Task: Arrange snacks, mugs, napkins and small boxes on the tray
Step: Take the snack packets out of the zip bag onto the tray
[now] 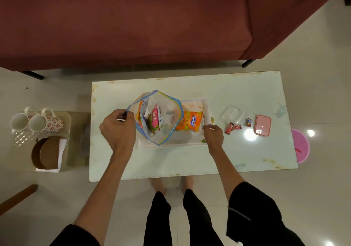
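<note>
My left hand (118, 128) pinches the left rim of a clear zip bag (167, 101) with a blue edge, held open above the white tray (206, 105). Inside the bag I see a pink snack packet (155, 119) and other packets. An orange snack packet (189, 121) lies on the tray, to the right of the bag. My right hand (213, 134) rests at the tray's right edge with its fingertips on the rim; whether it grips the rim is unclear. Two patterned mugs (36, 122) lie on their sides on a side stand at the left, beside white napkins (61, 150).
On the white table (228, 156), right of the tray, lie a clear plastic lid (231, 113), small red candy wrappers (232, 128) and a pink lidded box (262, 125). A brown bowl (46, 152) sits on the stand. A maroon sofa (133, 27) stands behind; a pink stool (302, 147) at right.
</note>
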